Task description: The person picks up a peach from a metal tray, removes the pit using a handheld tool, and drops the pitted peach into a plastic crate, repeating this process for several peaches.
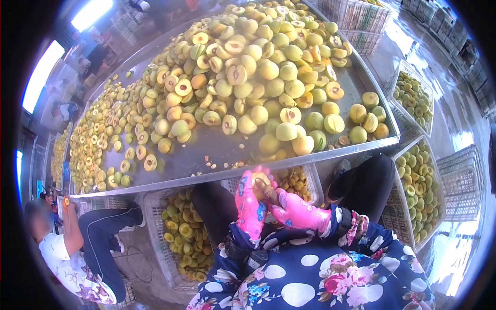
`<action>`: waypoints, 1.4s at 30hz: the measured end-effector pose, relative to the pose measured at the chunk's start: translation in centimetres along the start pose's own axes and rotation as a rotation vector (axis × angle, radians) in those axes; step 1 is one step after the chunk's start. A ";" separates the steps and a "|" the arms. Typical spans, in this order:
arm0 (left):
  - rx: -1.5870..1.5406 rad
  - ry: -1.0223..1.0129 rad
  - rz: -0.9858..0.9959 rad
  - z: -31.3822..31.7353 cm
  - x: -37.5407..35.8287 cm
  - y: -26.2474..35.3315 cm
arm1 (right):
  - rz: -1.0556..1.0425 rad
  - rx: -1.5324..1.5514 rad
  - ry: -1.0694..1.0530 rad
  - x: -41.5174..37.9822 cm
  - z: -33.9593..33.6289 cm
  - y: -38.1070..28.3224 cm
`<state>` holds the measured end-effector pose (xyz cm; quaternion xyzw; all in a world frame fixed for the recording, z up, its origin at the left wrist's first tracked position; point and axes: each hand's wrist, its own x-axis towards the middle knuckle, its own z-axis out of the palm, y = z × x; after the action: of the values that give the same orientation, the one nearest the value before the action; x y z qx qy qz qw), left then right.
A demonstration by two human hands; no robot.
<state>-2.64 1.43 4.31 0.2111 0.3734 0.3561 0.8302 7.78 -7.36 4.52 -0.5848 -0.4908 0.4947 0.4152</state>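
Note:
My left hand (249, 204), in a pink patterned glove, is closed around a yellowish peach piece (260, 185) just below the metal table's edge. Pressed close against it is my right hand (300, 209), gloved in pink too, with fingers curled around a small brownish thing (269, 192) at the fruit, too small to name. Beneath both hands, between my knees, a crate of pitted peach pieces (295, 182) is partly hidden. Beyond them, a large heap of halved and whole yellow-green peaches (243, 72) covers much of the table (206, 155).
A crate of peach halves (188, 237) stands by my left leg, another crate (419, 191) by my right. More crates (462, 181) stand farther right. At the left sits a co-worker (77, 253) holding a fruit piece. The table's raised metal rim (356, 150) runs before me.

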 end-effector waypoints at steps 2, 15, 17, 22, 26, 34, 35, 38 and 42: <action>-0.008 -0.087 -0.029 0.8 -0.3 0.5 | 0.237 0.412 -0.124 0.0 -0.8 -1.5; 0.155 -0.280 -0.002 -2.0 0.3 1.4 | -0.037 0.014 0.189 0.2 -3.2 -1.4; 0.068 -0.331 0.032 -2.0 0.3 1.1 | 0.157 0.231 0.085 -1.2 -2.6 -2.2; -0.248 -0.439 -0.246 0.3 -0.4 1.9 | 0.180 0.292 0.058 -2.1 -2.5 -3.2; -0.292 -0.476 -0.397 -0.4 -0.7 3.3 | 0.131 0.209 0.100 -1.7 -3.2 -2.5; -0.121 -0.112 -0.175 0.9 -0.8 2.5 | 0.182 0.232 0.025 -3.4 -2.3 -2.6; -0.115 -0.121 -0.154 1.1 -0.9 2.4 | 0.210 0.237 0.020 -3.6 -2.2 -2.9; -0.105 -0.156 -0.165 1.2 -0.9 2.3 | 0.246 0.243 0.011 -3.5 -1.7 -3.4; -0.065 -0.139 -0.155 1.5 -1.3 2.1 | 0.280 0.181 0.034 -3.3 -1.5 -3.6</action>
<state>-2.99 1.74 7.18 0.1785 0.3184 0.2874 0.8855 8.59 -10.03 8.81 -0.6161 -0.3505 0.5800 0.4014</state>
